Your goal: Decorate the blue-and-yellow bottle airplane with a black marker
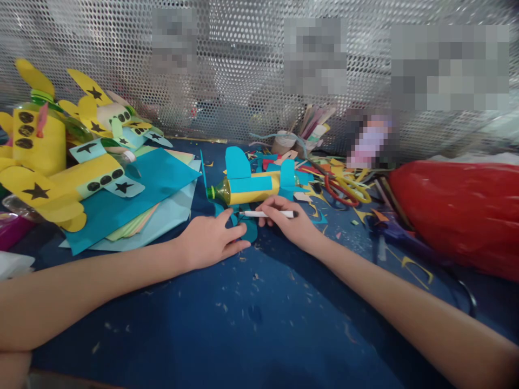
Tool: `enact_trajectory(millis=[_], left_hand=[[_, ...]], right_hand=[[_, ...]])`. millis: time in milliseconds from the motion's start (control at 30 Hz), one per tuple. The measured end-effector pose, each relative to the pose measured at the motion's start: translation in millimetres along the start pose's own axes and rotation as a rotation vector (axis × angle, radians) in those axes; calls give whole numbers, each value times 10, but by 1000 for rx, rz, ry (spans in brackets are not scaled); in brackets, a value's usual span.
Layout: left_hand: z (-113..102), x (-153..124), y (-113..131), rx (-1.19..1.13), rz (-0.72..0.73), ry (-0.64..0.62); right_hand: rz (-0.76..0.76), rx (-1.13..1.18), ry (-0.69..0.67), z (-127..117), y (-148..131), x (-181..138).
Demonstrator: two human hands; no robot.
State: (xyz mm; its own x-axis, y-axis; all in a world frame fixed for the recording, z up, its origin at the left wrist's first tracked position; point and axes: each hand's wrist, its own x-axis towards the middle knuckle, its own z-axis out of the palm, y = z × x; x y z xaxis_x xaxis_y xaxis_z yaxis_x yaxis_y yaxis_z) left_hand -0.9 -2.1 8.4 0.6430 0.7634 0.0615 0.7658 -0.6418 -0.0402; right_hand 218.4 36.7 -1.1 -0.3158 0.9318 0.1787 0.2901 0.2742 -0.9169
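A toy airplane made from a green-necked bottle (221, 191) lies on its side, wrapped in yellow paper (255, 189) with blue paper wings (238, 163) and tail pieces. My right hand (290, 219) is closed around a white marker (270, 214), its tip pointing left at the near blue wing (250, 232). My left hand (214, 237) rests with fingers spread over that wing's left side, pressing lightly or just touching; I cannot tell which. Part of the wing is hidden under the fingers.
Finished-looking yellow bottle planes (77, 183) with black stars crowd the left, beside stacked coloured paper (138, 189). Scissors with red and yellow handles (340, 190) lie among paper scraps at right. A red plastic bag (458, 216) and a purple glue gun (405, 235) sit farther right; a perforated metal screen (243, 81) stands behind.
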Motion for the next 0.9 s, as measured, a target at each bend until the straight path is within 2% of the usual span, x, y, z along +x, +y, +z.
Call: enact_trajectory(millis=[400,900], left_hand=[[21,0,-10,-2,11,26],[15,1,-2,17,3,1]], right_hand=[[13,4,-4,6,-8,-4],[-11,-23,-1,3,3,2]])
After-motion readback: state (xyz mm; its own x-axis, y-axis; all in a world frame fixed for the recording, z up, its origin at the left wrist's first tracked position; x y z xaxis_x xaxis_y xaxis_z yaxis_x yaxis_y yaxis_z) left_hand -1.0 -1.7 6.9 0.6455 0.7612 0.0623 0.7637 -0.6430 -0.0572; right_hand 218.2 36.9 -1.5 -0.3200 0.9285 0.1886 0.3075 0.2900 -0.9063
